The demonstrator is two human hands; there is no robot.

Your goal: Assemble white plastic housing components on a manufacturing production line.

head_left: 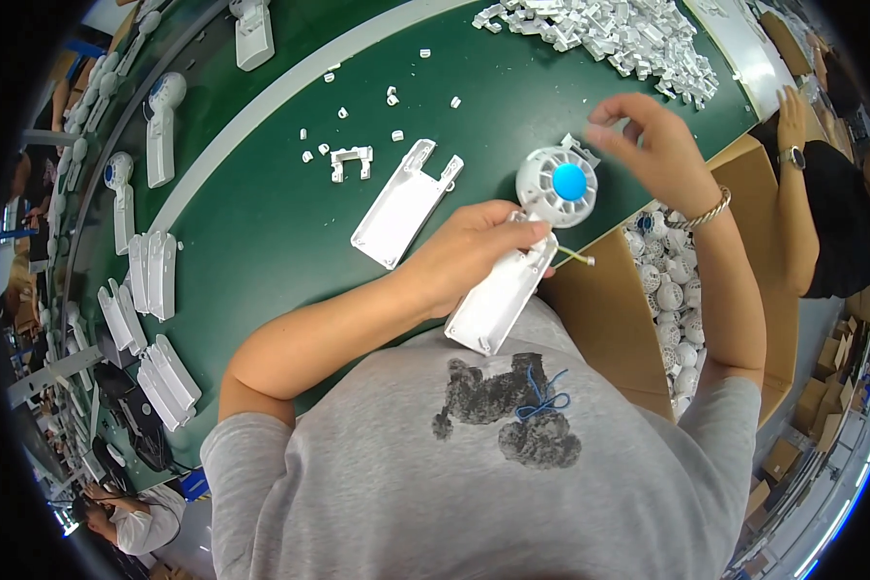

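Note:
My left hand [478, 246] grips a white handheld fan by the neck, where its open handle shell [498, 302] meets the round fan head [558, 188] with its blue centre. A thin yellow-green wire with a small plug [578, 256] sticks out beside the neck. My right hand [652, 145] hovers just right of the fan head, fingers curled and thumb apart, with nothing visible between them. By its thumb, a small white bracket [578, 150] sits at the head's upper rim. Left of the fan, a handle shell [406, 205] lies on the green table [280, 251].
Beyond the shell lie a white U-shaped bracket [352, 163] and several tiny white pieces [397, 135]. A heap of white brackets [614, 39] covers the far right. Below right, a cardboard box [594, 324] holds fan heads [681, 290]. More shells [152, 275] lie left; another person's arm [795, 193] is at right.

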